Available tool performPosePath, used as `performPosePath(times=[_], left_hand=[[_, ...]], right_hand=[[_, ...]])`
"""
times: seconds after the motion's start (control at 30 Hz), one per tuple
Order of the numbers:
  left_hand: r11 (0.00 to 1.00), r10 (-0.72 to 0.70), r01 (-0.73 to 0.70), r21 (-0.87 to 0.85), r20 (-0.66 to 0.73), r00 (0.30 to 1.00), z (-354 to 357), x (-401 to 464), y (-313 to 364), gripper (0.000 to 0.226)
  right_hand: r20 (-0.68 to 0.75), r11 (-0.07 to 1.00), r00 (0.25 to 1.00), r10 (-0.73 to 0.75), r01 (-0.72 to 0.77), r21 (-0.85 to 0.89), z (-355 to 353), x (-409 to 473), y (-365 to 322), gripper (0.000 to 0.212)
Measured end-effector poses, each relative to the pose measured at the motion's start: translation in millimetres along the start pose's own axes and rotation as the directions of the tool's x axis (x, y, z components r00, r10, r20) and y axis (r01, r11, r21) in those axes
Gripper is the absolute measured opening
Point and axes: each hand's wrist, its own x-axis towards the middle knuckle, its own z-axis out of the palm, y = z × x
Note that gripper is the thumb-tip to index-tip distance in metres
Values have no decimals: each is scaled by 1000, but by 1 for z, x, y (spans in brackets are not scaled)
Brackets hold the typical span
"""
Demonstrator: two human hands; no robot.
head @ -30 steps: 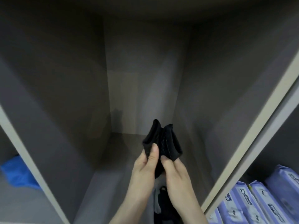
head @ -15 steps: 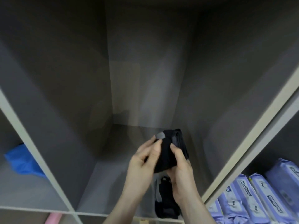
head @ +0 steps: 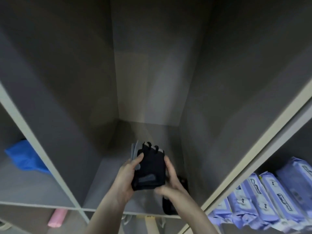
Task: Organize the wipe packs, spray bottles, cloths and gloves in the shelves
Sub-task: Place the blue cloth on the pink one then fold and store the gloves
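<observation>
Gloves: a pair of black fingerless fabric gloves with grey patches (head: pixel 149 169), held flat between both hands above the floor of the grey middle shelf compartment (head: pixel 108 179). The left hand (head: pixel 127 176) grips the left edge, thumb curled over the top face; the right hand (head: pixel 170 179) curls its fingers (head: pixel 167 163) round the right edge. A second earlier the same gloves stood bunched and upright between the thumbs; half a second ago they were folded over. Now they lie spread, finger stubs pointing toward the back wall, which suggests the pair has been squared up and is ready to be set down. Another dark glove (head: pixel 169 205) rests on the compartment floor near the front right corner, partly hidden by the right forearm. In the right compartment a row of lilac wipe packs (head: pixel 270 198) stands on edge; in the left one lies a crumpled blue cloth (head: pixel 25 157). A pink object (head: pixel 57 217) sits on the shelf below.
</observation>
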Motion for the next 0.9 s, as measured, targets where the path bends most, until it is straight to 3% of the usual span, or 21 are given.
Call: performPosePath(times=[0.07, 0.13, 0.2, 0.37, 0.5, 0.53, 0.57, 0.63, 0.67, 0.7, 0.77, 0.9], left_hand=[[993, -106, 109, 36, -68, 992, -4, 4, -13, 34], [984, -150, 158, 84, -86, 985, -9, 11, -28, 31], [978, -92, 105, 181, -78, 993, -19, 24, -45, 21], [895, 125, -86, 437, -60, 990, -40, 62, -73, 41], [760, 30, -33, 650, 16, 999, -46, 95, -91, 64], [659, 9, -26, 752, 27, 1000, -47, 99, -93, 75], [492, 68, -49, 869, 17, 998, -51, 103, -98, 81], [77, 338, -212, 974, 175, 925, -54, 102, -107, 74], [-61, 364, -275, 959, 278, 889, -51, 96, -112, 66], [-169, 270, -315, 934, 351, 897, -48, 92, -120, 62], [-286, 115, -369, 884, 414, 903, -49, 84, -137, 65], [-316, -15, -384, 868, 400, 917, -67, 98, -151, 40]], right_hand=[[-100, 993, 992, 81, -71, 96, 7, 4, 20, 83], [-303, 994, 951, 55, -80, -69, 15, 9, 40, 55], [-391, 974, 920, -3, -86, -210, 17, 14, 55, 56], [-390, 932, 921, 2, -143, -333, 0, 28, 79, 60], [-420, 852, 907, -12, -211, -480, -22, 22, 100, 53], [-418, 785, 908, -40, -231, -575, -30, 17, 109, 50], [-420, 679, 905, -64, -269, -683, -36, 12, 116, 51], [-393, 435, 904, -169, -289, -853, -49, 1, 131, 60], [-360, 375, 924, -126, -291, -880, -54, -5, 137, 67], [-349, 310, 933, -89, -307, -900, -57, -9, 145, 75], [-318, 225, 946, -69, -296, -928, -67, -12, 164, 92], [-267, 96, 964, -7, -265, -959, -71, -9, 165, 102]])
